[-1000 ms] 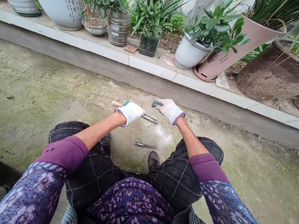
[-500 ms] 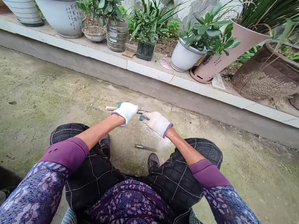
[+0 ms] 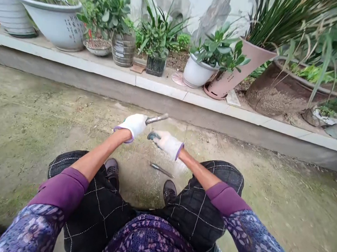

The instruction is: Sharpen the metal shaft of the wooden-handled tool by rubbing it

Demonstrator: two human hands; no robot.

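Both my hands wear white knit gloves with purple cuffs. My left hand (image 3: 133, 124) is closed round a grey metal rod-like tool (image 3: 156, 119) whose tip sticks out to the right and slightly up. My right hand (image 3: 166, 142) sits just below and right of it, fingers closed round a small dark grey-green object (image 3: 152, 136), perhaps a stone. The two hands are close together above the ground in front of my knees. A second metal tool (image 3: 160, 169) lies on the concrete between my feet.
I sit low with my knees apart, shoes (image 3: 170, 187) on mossy concrete ground (image 3: 38, 110). A raised tiled ledge (image 3: 159, 88) runs across the back, carrying several potted plants: a large white bowl pot (image 3: 53, 22), a small white pot (image 3: 196, 72) and a leaning pink pot (image 3: 231, 76).
My right hand moved left from beside the tool to under its tip. The left hand tilted the tool's tip upward. The view turned slightly to the right.
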